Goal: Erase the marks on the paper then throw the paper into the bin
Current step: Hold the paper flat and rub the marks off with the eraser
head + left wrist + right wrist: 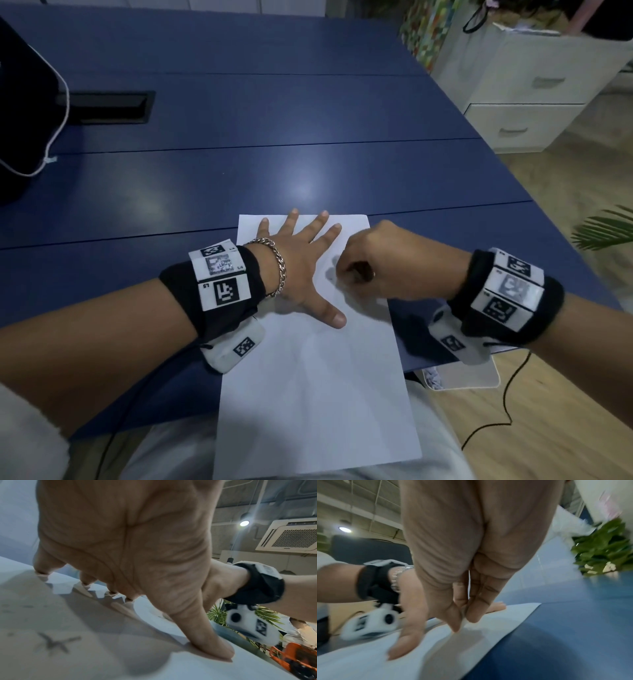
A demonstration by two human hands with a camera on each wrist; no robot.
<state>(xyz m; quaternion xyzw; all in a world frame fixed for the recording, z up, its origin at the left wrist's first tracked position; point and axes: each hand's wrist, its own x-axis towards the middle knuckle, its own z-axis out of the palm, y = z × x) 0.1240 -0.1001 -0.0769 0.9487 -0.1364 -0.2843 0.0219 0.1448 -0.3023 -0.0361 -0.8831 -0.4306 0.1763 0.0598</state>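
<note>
The left hand (301, 270), spread flat, is pinning the paper (315, 394); the right hand (383, 263) is pinching an eraser (463, 620) (barely visible), rubbing marks (54, 642); binning likely comes next.

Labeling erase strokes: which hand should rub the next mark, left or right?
Right. The right hand already pinches a small white eraser down on the paper. The left hand is spread flat, pinning the sheet; lifting it would probably free the paper.

A dark blue panelled table (308, 130) carries a white rectangular paper sheet (315, 394). The sheet overhangs the near edge. A black bag (20, 113) sits far left.
</note>
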